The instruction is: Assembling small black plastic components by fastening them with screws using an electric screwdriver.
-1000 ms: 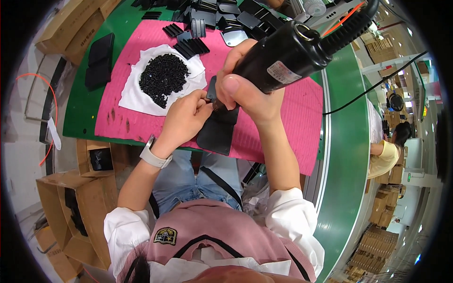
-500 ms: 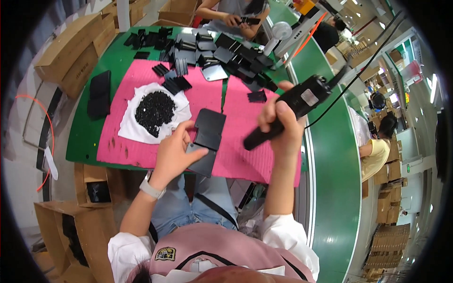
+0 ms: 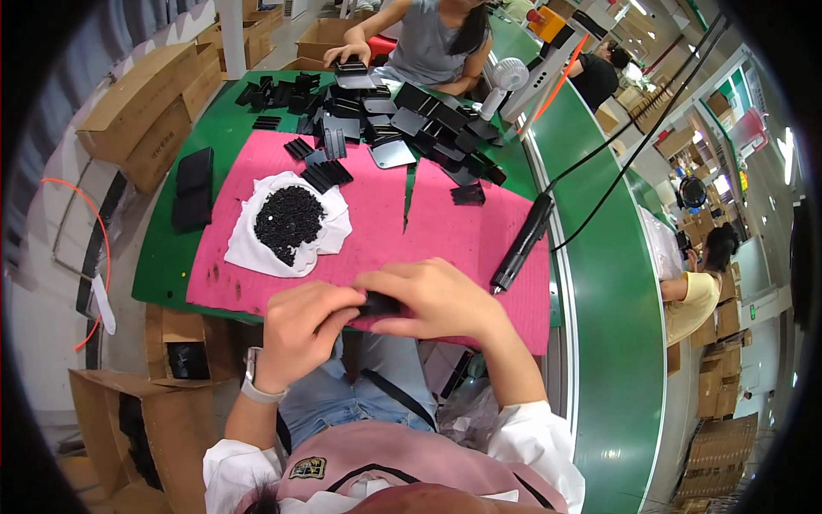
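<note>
Close to the table's near edge, my left hand (image 3: 304,328) and my right hand (image 3: 432,300) grip a black plastic part (image 3: 378,304) between their fingertips. Most of the part is covered by my fingers. To the right, a black electric screwdriver (image 3: 524,242) rests tip down near the edge of the pink mat (image 3: 377,202). Left of centre, a white cloth (image 3: 245,224) bears a heap of tiny black screws (image 3: 287,221). Beyond it lie several ribbed black pieces (image 3: 326,176) and a grey plate (image 3: 393,154).
Black and grey parts (image 3: 419,116) are piled at the far side, where a co-worker's hand (image 3: 348,53) touches one. A white fan (image 3: 507,79) stands at the back. Black plates (image 3: 193,184) lie at left, and cardboard boxes (image 3: 137,103) stand beside the green table (image 3: 158,272).
My right hand has let go of the screwdriver, which now rests at right. Both hands have come together on the black part, lifted off the mat. The co-worker's hand has reached to the pile.
</note>
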Available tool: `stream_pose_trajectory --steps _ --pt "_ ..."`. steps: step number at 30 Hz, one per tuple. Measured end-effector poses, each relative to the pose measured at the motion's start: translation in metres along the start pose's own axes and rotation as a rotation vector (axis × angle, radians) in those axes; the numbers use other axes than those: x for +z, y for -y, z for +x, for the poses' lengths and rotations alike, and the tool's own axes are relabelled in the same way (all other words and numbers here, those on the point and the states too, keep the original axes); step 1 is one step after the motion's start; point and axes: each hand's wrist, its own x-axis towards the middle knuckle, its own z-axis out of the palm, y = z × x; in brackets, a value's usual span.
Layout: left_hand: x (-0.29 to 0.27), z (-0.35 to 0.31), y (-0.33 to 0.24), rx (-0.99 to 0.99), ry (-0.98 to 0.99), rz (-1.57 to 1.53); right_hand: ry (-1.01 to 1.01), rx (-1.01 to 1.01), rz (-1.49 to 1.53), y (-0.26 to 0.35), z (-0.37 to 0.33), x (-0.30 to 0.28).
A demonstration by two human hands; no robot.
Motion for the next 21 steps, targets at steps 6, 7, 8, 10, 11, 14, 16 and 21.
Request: stream_pose_trajectory --steps 6,7,8,10,11,14,16,21 --pt "0.015 -0.017 0.03 -0.325 -0.494 -0.385 -0.291 -0.011 0.338 0.003 0.019 0.044" --pt "0.023 -0.03 0.036 -0.382 -0.455 -0.683 -0.333 0.046 0.504 0.012 0.024 0.047" --pt "0.026 -0.042 0.04 -0.525 -0.383 -0.754 -0.315 0.024 0.523 0.019 0.03 0.05" --pt "0.02 -0.043 0.023 -0.576 -0.408 -0.748 -0.266 0.045 0.6 0.006 0.018 0.053" --pt "0.017 -0.037 0.012 -0.586 -0.468 -0.724 -0.223 0.062 0.679 -0.001 0.012 0.055" --pt "-0.005 -0.045 0.0 -0.606 -0.493 -0.672 -0.284 0.129 0.906 0.01 0.003 0.055" --pt "-0.014 -0.079 0.02 -0.659 -0.811 -0.379 -0.228 0.246 1.077 0.03 0.012 0.046" --pt "-0.163 -0.215 0.075 -0.819 -1.2 -0.436 -0.301 0.554 0.903 -0.019 0.01 0.027"
